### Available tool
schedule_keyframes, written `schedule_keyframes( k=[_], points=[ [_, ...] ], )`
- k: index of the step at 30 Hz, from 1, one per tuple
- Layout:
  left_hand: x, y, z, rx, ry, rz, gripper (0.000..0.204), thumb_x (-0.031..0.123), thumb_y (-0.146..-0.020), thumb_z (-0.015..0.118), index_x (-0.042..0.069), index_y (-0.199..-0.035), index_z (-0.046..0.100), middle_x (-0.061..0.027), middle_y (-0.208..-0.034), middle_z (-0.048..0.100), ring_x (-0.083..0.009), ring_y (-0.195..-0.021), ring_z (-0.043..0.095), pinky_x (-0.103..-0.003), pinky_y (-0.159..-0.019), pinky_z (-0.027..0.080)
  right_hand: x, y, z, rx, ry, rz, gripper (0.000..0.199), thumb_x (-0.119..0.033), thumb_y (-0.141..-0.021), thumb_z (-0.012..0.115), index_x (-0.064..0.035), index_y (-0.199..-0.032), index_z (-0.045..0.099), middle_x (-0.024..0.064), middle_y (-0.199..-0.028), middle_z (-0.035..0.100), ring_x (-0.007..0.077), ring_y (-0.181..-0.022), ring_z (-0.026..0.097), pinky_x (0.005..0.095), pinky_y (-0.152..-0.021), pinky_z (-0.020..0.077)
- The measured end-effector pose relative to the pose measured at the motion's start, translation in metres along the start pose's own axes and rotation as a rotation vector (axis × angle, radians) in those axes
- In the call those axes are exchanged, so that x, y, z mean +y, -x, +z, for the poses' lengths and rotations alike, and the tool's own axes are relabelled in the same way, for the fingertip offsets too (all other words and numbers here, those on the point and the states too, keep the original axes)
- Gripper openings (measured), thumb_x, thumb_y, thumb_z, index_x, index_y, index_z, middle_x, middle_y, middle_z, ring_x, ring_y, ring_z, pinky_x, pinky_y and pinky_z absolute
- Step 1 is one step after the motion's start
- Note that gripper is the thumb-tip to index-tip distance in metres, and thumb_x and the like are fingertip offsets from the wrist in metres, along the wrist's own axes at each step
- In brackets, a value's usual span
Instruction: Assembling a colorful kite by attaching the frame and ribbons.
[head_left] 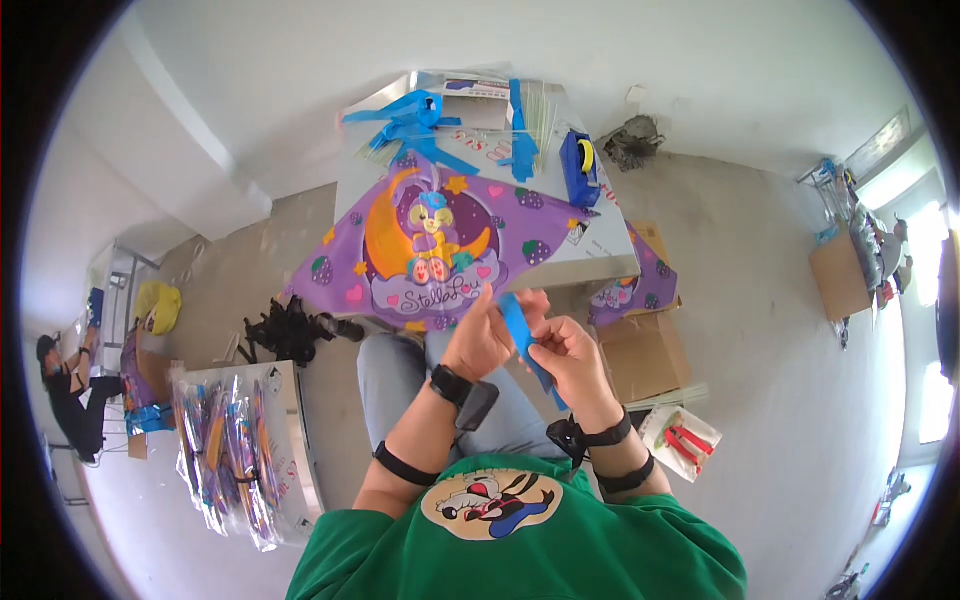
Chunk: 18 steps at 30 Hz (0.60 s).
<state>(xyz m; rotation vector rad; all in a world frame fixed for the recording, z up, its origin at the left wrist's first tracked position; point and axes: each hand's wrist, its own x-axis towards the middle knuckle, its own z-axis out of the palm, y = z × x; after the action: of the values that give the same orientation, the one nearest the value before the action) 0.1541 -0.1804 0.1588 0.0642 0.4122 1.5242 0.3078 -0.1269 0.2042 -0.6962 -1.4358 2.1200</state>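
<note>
A narrow blue strip of thin, fabric-like material slants between my hands in front of the table edge. My left hand is closed around its upper part, the fingers partly hidden behind it. With thumb and fingertips, my right hand pinches the same strip lower down, and its tail hangs below. Just beyond my hands, a purple triangular kite lies spread over the table, its near edge hanging over the front. It shows a cartoon rabbit on an orange moon, with hearts, stars and berries.
On the table lie blue strips, thin pale rods and a blue tape dispenser. An open cardboard box stands right of my knees. Bagged kites lie at left. A person is at far left.
</note>
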Motion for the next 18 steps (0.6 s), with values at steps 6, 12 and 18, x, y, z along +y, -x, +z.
schedule_keyframes(
  k=[6, 12, 18],
  points=[
    [0.082, 0.042, -0.032, -0.279, 0.063, 0.42, 0.032, 0.025, -0.098, 0.038, -0.001, -0.112, 0.049, -0.0104, -0.103, 0.059, -0.02, -0.093, 0.059, -0.038, -0.09, 0.047, -0.021, 0.062, -0.018, -0.098, 0.209, 0.185, 0.02, 0.009, -0.078, 0.055, -0.0013, -0.094, 0.05, 0.0063, -0.083, 0.058, 0.0134, -0.074, 0.061, 0.0242, -0.064, 0.0496],
    [0.122, 0.127, 0.011, 0.218, 0.039, 0.902, 0.026, 0.019, -0.095, 0.046, -0.002, -0.112, 0.05, -0.0122, -0.097, 0.061, -0.0214, -0.087, 0.061, -0.038, -0.086, 0.049, 0.021, 0.079, -0.094, -0.094, 0.513, 0.299, 0.021, 0.012, -0.075, 0.055, -0.0003, -0.093, 0.052, 0.005, -0.079, 0.058, 0.0114, -0.069, 0.058, 0.0237, -0.062, 0.049],
    [0.1, 0.165, 0.038, 0.244, -0.159, 1.025, 0.031, 0.022, -0.097, 0.041, -0.003, -0.114, 0.048, -0.0146, -0.097, 0.062, -0.0227, -0.085, 0.062, -0.037, -0.083, 0.05, 0.037, 0.073, -0.1, -0.105, 0.692, 0.379, 0.021, 0.012, -0.075, 0.057, 0.001, -0.093, 0.054, 0.0052, -0.077, 0.059, 0.0108, -0.068, 0.058, 0.0228, -0.061, 0.0483]
  ],
)
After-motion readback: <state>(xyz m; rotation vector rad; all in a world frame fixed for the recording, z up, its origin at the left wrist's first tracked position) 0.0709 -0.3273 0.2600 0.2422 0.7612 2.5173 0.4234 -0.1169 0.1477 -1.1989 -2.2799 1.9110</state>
